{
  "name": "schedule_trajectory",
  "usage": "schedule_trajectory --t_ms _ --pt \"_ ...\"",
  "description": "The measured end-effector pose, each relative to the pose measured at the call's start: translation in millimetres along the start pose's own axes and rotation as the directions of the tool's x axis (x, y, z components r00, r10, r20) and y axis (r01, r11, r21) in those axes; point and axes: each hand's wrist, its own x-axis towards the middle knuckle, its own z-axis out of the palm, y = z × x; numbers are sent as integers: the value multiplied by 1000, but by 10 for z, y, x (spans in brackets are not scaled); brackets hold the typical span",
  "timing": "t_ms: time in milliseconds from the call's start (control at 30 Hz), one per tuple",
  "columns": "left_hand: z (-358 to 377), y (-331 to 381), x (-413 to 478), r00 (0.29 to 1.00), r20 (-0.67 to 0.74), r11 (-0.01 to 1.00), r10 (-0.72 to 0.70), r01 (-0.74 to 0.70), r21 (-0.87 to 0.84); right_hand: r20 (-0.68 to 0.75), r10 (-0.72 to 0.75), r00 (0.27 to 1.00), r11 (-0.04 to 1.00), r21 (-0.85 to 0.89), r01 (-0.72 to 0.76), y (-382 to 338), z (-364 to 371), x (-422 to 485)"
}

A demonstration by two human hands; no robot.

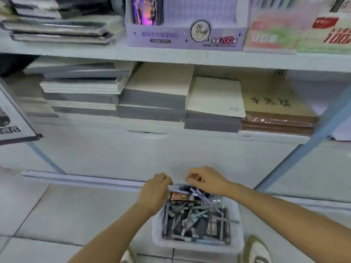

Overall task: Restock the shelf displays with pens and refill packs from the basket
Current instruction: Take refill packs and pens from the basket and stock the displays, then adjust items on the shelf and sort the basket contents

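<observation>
A white basket (236, 221) stands on the floor tiles below me, filled with several lavender and grey pens (206, 201) and dark refill packs (181, 197). Both hands hover over its far end. My left hand (156, 189) has its fingers curled, and a lavender pen (180, 191) sticks out from them to the right. My right hand (206, 180) is curled just above the pile, knuckles up. Blur hides whether it holds anything. A lavender pen display box (182, 37) sits on the upper shelf.
Stacks of grey and white notebooks (152, 97) fill the lower shelf, with brown wrapped books (277, 120) to their right. White cabinet fronts (133, 154) stand behind the basket. My shoes (256, 251) are beside its near end. A blue shelf post (311, 141) slants at the right.
</observation>
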Motion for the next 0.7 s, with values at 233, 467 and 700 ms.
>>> schedule_trajectory --t_ms 233,467,700 --pt "1049 -11 -302 935 325 989 -146 146 24 88 413 907 911 -17 -413 1093 1039 -135" --pt "1204 -22 -303 993 72 990 -94 101 -98 -94 426 900 904 6 -427 1262 1442 -72" --pt "1352 -40 -314 984 112 980 -139 153 -125 43 214 976 928 -321 -190 1386 1442 -82"
